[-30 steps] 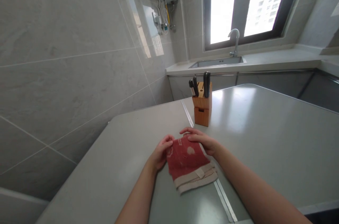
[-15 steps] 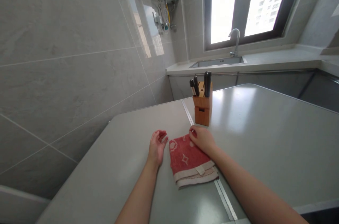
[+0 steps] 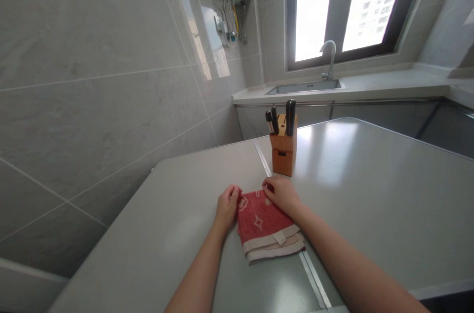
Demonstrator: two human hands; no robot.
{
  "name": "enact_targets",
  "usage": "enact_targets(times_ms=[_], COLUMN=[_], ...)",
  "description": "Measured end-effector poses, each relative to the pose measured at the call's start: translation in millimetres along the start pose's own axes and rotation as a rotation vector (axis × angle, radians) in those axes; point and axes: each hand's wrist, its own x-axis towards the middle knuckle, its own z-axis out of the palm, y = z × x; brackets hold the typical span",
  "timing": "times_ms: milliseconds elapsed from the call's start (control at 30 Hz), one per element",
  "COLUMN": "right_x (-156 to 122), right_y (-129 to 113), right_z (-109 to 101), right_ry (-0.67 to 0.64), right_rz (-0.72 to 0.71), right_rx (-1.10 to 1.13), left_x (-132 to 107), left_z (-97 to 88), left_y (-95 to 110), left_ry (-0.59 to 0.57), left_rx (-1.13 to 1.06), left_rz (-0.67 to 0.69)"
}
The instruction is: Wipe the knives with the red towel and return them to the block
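Note:
A folded red towel (image 3: 263,226) with white motifs and a beige border lies flat on the grey countertop (image 3: 177,234). My left hand (image 3: 227,206) pinches the towel's far left corner, fingers closed on the cloth. My right hand (image 3: 282,194) rests on the far right corner with its fingers curled over the edge, gripping it. Both forearms reach in from the bottom of the view.
A wooden knife block (image 3: 283,147) with several black-handled knives stands just beyond the towel. A metal seam strip (image 3: 313,278) runs across the counter under the towel. A tiled wall (image 3: 92,81) rises at the left. A sink with faucet (image 3: 329,58) sits below the window.
The towel, partly lifted a second ago, now lies flat. My left hand let go and opened beside it, then came back and closed on the far left corner.

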Motion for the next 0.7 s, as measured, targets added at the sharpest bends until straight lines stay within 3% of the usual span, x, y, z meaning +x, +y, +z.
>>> enact_targets(times_ms=[100, 267, 467, 567, 700], right_x=[0.1, 0.6, 2.0, 2.2, 2.7], right_y=[1.8, 0.4, 4.6, 8.0, 9.2], right_z=[2.4, 3.8, 1.8, -2.7, -9.1], right_ry=[-0.024, 0.004, 0.243, 0.348, 0.446], right_rz=[-0.02, -0.041, 0.07, 0.168, 0.187], right_rx=[0.001, 0.033, 0.128, 0.095, 0.002], left_x=[-0.3, -1.8, -1.5, -0.2, 0.3], left_z=[0.1, 1.2, 1.7, 0.1, -0.8], left_y=[0.3, 9.4, 10.8, 7.2, 5.6], left_ry=[-0.022, -0.011, -0.032, -0.001, 0.005], left_rx=[0.042, 0.119, 0.095, 0.118, 0.148], left_rz=[0.019, 0.176, 0.178, 0.186, 0.205])
